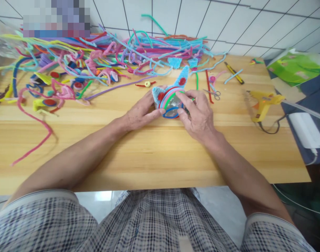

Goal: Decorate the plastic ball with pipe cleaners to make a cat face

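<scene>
A small round craft piece (172, 102) is held between my two hands over the wooden table. Bands of red, pink, blue and green ring its clear, shiny middle. Two light-blue fuzzy ears (181, 77) with red spots stick up from its far side. My left hand (142, 112) grips its left side, thumb on the near edge and fingers partly hidden behind it. My right hand (198, 113) closes on the right side, with a fingertip on the green band and the thumb low on the rim.
A heap of coloured pipe cleaners (97, 56) spreads along the back. Scissors (214, 92), a yellow utility knife (233, 72) and a yellow glue gun (264, 102) lie on the right. A white box-shaped device (306, 130) with a cable is past the table's right edge.
</scene>
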The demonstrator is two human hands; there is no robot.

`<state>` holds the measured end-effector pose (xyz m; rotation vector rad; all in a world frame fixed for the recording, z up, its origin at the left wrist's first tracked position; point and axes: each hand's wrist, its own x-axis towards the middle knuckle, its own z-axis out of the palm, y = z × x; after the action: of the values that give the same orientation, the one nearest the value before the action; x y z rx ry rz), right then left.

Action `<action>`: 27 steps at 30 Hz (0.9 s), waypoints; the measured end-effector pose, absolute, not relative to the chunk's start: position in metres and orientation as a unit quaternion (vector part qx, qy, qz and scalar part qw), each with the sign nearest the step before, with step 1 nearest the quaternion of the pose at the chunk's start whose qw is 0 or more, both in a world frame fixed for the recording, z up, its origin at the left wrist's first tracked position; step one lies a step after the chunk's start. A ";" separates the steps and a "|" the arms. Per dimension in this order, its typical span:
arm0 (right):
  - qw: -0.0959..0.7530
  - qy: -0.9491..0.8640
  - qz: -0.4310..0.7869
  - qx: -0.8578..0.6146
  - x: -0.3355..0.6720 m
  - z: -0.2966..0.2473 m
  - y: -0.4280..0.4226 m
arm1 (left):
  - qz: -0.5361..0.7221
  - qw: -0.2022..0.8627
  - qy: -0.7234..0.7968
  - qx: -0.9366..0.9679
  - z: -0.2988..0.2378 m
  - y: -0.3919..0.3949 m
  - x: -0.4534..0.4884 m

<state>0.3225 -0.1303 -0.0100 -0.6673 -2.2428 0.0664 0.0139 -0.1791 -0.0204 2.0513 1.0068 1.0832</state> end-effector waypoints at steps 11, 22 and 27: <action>0.378 -0.882 0.061 -0.276 0.325 -0.014 -0.127 | 0.416 0.301 0.375 0.772 -0.023 -0.178 0.015; 0.325 -0.901 -0.008 -0.288 0.325 -0.008 -0.128 | 0.410 0.285 0.375 0.781 -0.027 -0.178 0.014; 0.325 -0.899 0.009 -0.294 0.324 -0.008 -0.130 | 0.407 0.278 0.376 0.785 -0.027 -0.178 0.013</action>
<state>0.3239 -0.1297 -0.0080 -0.7704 -2.3568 0.0234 0.0133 -0.1778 -0.0270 2.1054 1.0094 1.0920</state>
